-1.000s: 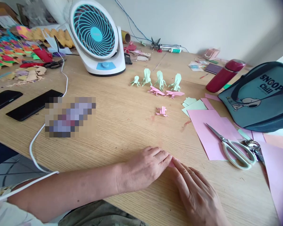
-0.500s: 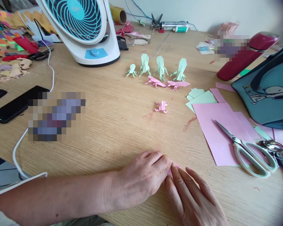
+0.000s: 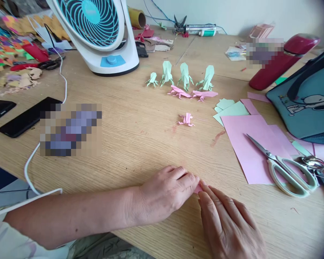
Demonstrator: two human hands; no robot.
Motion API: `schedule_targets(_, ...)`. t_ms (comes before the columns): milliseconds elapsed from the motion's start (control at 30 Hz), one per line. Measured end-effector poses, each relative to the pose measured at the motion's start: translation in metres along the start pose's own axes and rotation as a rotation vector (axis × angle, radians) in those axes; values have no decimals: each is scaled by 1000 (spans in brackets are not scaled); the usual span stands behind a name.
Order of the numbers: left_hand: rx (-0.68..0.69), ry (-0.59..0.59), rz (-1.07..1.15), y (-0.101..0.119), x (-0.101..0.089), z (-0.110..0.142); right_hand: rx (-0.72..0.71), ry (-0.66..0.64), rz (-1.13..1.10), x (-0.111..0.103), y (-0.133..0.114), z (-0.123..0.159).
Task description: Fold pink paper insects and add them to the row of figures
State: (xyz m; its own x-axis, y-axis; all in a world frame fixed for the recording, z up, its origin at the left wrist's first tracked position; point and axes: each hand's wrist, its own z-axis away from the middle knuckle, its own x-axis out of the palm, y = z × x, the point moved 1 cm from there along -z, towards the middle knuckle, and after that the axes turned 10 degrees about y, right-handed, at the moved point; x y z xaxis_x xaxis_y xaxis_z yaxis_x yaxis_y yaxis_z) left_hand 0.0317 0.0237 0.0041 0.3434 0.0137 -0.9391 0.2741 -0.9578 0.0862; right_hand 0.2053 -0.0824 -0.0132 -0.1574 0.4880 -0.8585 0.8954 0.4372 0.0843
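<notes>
- Pink paper: small piece (image 3: 197,188) is lying between both hands' fingertips, close to the near edge of the table (image 3: 140,151). Fingers are covering most of it; folded shape cannot be told.
- Left hand (image 3: 169,194) is pinching the piece's left end, palm down. Forearm is lying across the near edge.
- Right hand (image 3: 233,225) is clamping the right end, fingers bunching side by side. The hands are almost meeting, tip to tip, over the piece.
- One pink figure (image 3: 188,119) is standing alone beyond the hands, toward the far edge.
- Two winged pink figures (image 3: 205,94) are sitting farther back, side by side.
- Four green figures (image 3: 184,73) are standing in a row just behind those two; leftmost is looking smallest.
- Pink sheets (image 3: 243,151) are lying to the right of the hands, green sheets (image 3: 236,110) beside their far edge.
- Scissors (image 3: 271,156) are resting on the pink, blades pointing toward the far edge.
- Bag (image 3: 299,120) and red bottle (image 3: 272,70) are standing beyond the sheets.
- White fan (image 3: 113,66) is standing left of the green row.
- White cable (image 3: 28,169) is trailing past the near edge, at left.
</notes>
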Motion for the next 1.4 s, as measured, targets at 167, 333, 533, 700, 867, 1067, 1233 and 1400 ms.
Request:
schedule_targets(167, -4, 26, 100, -8, 2, -1, 127, 86, -86, 1, 0, -12)
schedule_targets(333, -51, 116, 295, -18, 7, 1, 203, 96, -83, 1, -1, -23)
schedule_targets(533, -76, 189, 300, -21, 14, -3, 182, 38, -3, 3, -3, -28)
schedule_targets(700, -12, 216, 253, -23, 17, -5, 168, 30, 34, 4, -4, -29)
schedule_targets(867, -2, 233, 215, -23, 17, -4, 177, 75, -25, 4, -3, -30)
schedule_targets(1067, -4, 287, 201, -23, 17, -1, 121, 77, -90, 8, -1, -26)
schedule_targets(1233, 23, 273, 156, -22, 16, -2, 89, 57, -51, 8, -1, -23)
schedule_targets(1400, -2, 275, 104, -19, 18, -4, 144, 98, -118, 8, 2, -24)
